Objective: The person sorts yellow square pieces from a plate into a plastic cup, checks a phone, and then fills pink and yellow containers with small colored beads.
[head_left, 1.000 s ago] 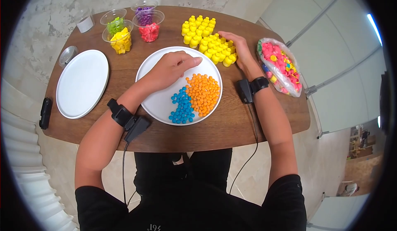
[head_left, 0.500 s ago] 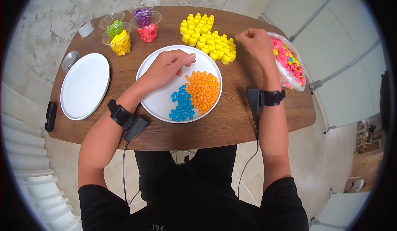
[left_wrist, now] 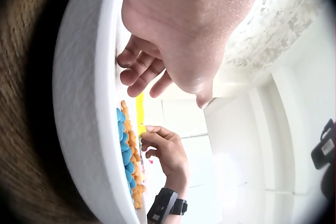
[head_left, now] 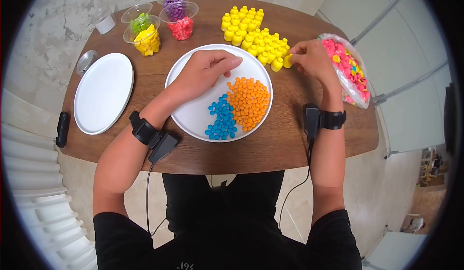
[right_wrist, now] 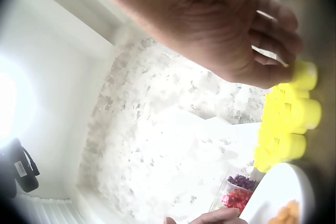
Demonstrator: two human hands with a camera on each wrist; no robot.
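Observation:
Small yellow bottles (head_left: 256, 40) stand packed together at the back of the table. At the near right end of the group, my right hand (head_left: 314, 63) pinches one yellow bottle (head_left: 287, 61) between thumb and fingers. The right wrist view shows that same bottle (right_wrist: 305, 75) at the fingertips, level with its neighbours. My left hand (head_left: 205, 73) lies over the upper left of a white round plate (head_left: 188, 118), its fingers loosely curled and holding nothing. On the plate are a pile of orange candies (head_left: 249, 103) and a smaller pile of blue candies (head_left: 222, 120).
A clear bag (head_left: 349, 72) of pink and yellow pieces lies right of my right hand. Another white plate (head_left: 104, 93) is at the left. Behind it stand clear cups of yellow (head_left: 147, 43), green (head_left: 140, 23), pink (head_left: 181, 28) and purple pieces (head_left: 175, 10).
My right hand left the side of the bottle group, drew back toward the bag, then came in and took hold of the end bottle. The left hand stayed over the plate.

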